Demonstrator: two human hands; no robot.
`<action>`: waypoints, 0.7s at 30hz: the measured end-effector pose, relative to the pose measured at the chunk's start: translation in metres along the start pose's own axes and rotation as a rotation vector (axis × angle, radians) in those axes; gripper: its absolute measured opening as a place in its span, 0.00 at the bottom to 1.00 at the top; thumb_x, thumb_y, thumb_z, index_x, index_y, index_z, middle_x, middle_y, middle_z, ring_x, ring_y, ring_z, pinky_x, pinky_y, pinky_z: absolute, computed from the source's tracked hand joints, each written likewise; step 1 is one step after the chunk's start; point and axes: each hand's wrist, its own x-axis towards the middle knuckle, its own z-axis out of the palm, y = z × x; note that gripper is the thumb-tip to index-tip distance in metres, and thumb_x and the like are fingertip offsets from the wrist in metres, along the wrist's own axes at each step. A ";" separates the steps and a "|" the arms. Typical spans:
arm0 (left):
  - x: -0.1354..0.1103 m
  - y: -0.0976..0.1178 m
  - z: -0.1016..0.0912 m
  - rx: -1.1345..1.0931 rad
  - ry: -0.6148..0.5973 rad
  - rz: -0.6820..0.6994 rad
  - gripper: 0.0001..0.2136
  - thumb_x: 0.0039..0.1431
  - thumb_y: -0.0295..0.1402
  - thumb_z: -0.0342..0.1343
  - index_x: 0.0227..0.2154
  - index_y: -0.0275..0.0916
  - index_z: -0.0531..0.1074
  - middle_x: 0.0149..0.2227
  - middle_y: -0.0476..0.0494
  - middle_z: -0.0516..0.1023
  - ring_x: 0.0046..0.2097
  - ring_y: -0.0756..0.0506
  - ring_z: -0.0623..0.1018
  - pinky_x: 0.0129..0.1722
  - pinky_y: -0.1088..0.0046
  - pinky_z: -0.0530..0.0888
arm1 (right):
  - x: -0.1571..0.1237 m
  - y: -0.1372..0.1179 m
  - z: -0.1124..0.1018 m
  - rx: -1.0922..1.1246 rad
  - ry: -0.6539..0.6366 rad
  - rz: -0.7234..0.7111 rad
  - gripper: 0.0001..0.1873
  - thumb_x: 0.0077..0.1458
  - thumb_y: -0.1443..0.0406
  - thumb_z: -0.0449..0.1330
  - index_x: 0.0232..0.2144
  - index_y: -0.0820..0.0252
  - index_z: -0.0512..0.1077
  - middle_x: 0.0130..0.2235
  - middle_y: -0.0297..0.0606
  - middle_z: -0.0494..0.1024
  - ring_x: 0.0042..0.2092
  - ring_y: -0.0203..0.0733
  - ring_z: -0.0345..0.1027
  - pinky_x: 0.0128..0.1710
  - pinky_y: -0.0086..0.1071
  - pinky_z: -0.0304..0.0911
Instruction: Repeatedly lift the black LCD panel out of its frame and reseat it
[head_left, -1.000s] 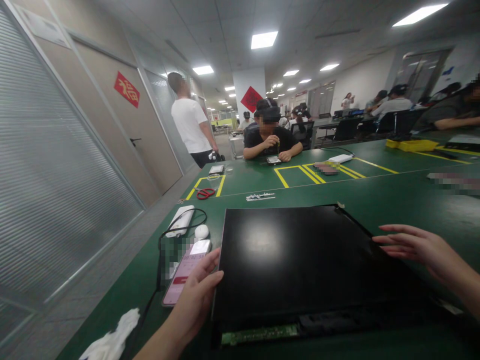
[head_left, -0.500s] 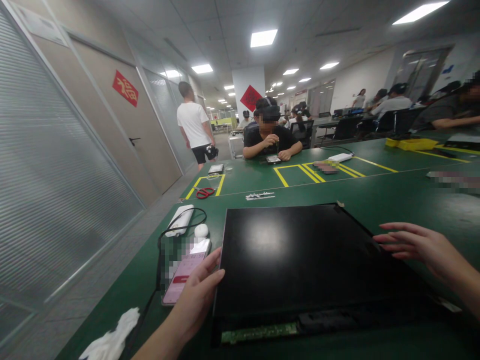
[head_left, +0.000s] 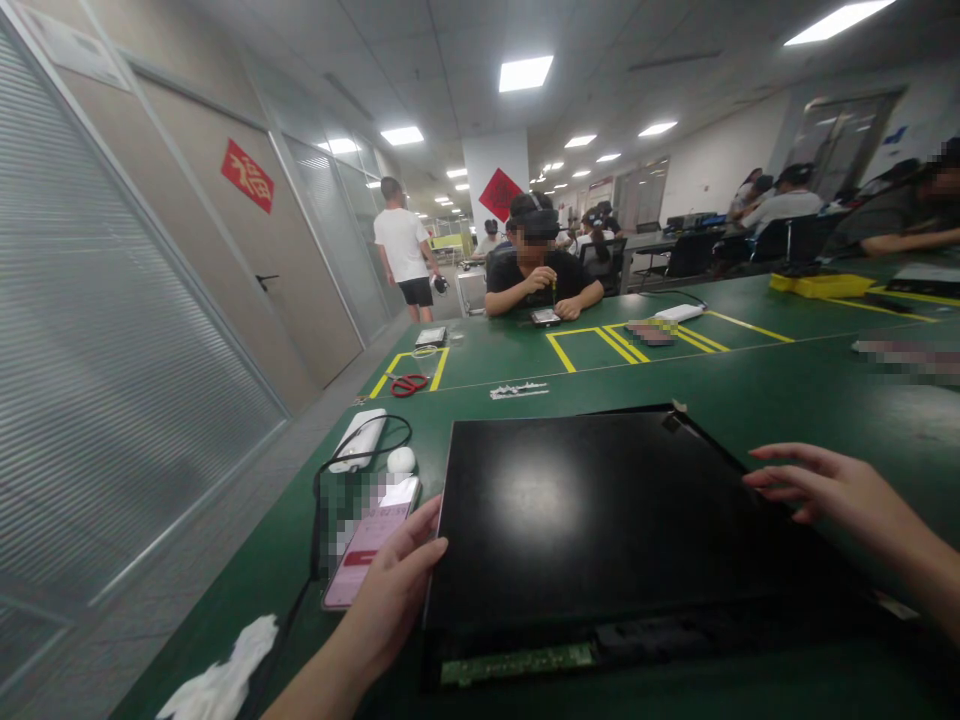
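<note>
A flat black LCD panel [head_left: 600, 520] lies before me, with a bright glare on its glossy face. Along its near edge runs a green circuit board strip [head_left: 517, 663]. A black frame [head_left: 694, 432] shows from under the panel at the far right corner, where a bit of pale tape sticks up. My left hand [head_left: 394, 575] holds the panel's left edge, thumb on top and the other fingers at the side. At the right edge, my right hand [head_left: 832, 490] has its fingers stretched out and apart; whether the fingertips touch the panel I cannot tell.
Left of the panel are a phone [head_left: 367, 550], a white round case [head_left: 402, 460], a white power bank [head_left: 360, 440] with a black cable, and crumpled white tissue [head_left: 225, 675]. Beyond are red-handled scissors [head_left: 409, 385], white scraps [head_left: 519, 390] and a co-worker [head_left: 540, 260] seated across the table.
The panel has shifted slightly, so more of the frame shows at its far right corner. My right hand's fingers have bent a little. A person in white has walked farther off.
</note>
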 end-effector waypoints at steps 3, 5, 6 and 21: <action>0.000 0.000 0.001 -0.012 -0.008 -0.019 0.28 0.51 0.31 0.70 0.57 0.43 0.77 0.53 0.38 0.83 0.56 0.31 0.80 0.56 0.57 0.74 | -0.001 0.001 0.001 -0.014 0.007 -0.004 0.25 0.33 0.56 0.62 0.39 0.54 0.73 0.36 0.46 0.85 0.38 0.54 0.79 0.24 0.34 0.66; 0.000 0.000 0.001 -0.012 -0.014 -0.038 0.29 0.51 0.31 0.70 0.58 0.43 0.76 0.52 0.38 0.84 0.55 0.32 0.81 0.55 0.57 0.75 | 0.000 0.003 0.001 -0.034 0.008 -0.016 0.24 0.35 0.56 0.60 0.39 0.54 0.73 0.35 0.45 0.85 0.38 0.53 0.79 0.24 0.34 0.66; 0.001 -0.001 0.000 -0.011 -0.015 -0.044 0.29 0.51 0.31 0.71 0.58 0.43 0.76 0.51 0.37 0.84 0.54 0.32 0.81 0.55 0.57 0.75 | 0.001 0.005 0.001 -0.052 0.008 -0.025 0.25 0.35 0.55 0.60 0.39 0.54 0.73 0.35 0.45 0.85 0.38 0.53 0.79 0.25 0.34 0.66; 0.005 -0.008 -0.004 0.000 0.011 0.007 0.27 0.47 0.29 0.73 0.53 0.40 0.78 0.51 0.36 0.83 0.56 0.34 0.80 0.58 0.57 0.73 | 0.011 0.016 -0.001 -0.531 0.058 -0.246 0.20 0.41 0.48 0.57 0.35 0.47 0.78 0.31 0.32 0.85 0.37 0.54 0.78 0.37 0.43 0.66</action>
